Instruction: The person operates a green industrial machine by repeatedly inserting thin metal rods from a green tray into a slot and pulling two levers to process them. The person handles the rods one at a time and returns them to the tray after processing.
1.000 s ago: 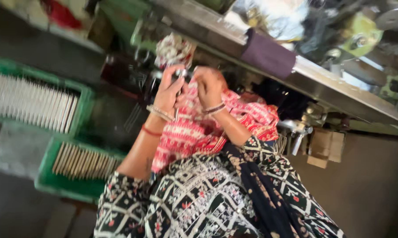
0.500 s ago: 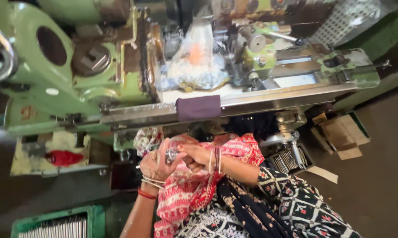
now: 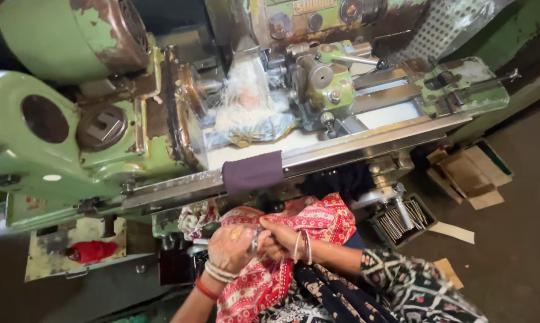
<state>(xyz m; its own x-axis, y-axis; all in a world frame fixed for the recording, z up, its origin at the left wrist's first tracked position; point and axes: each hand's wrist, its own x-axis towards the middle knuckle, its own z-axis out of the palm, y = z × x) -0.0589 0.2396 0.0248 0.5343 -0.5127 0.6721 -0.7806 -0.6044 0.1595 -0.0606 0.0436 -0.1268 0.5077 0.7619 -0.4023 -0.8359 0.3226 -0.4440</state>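
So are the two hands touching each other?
Touching: the head view shows the left hand and right hand pressed together over the red patterned cloth.

A machine workshop: a worn green lathe (image 3: 102,119) with chipped paint and a steel bed rail (image 3: 353,143), a tray of metal rods (image 3: 401,222) on the dark floor (image 3: 515,197), and scattered cardboard pieces (image 3: 467,176).

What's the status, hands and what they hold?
Left hand and right hand together, gripping a small metal piece. Red patterned cloth beneath. Green lathe ahead, nothing between.
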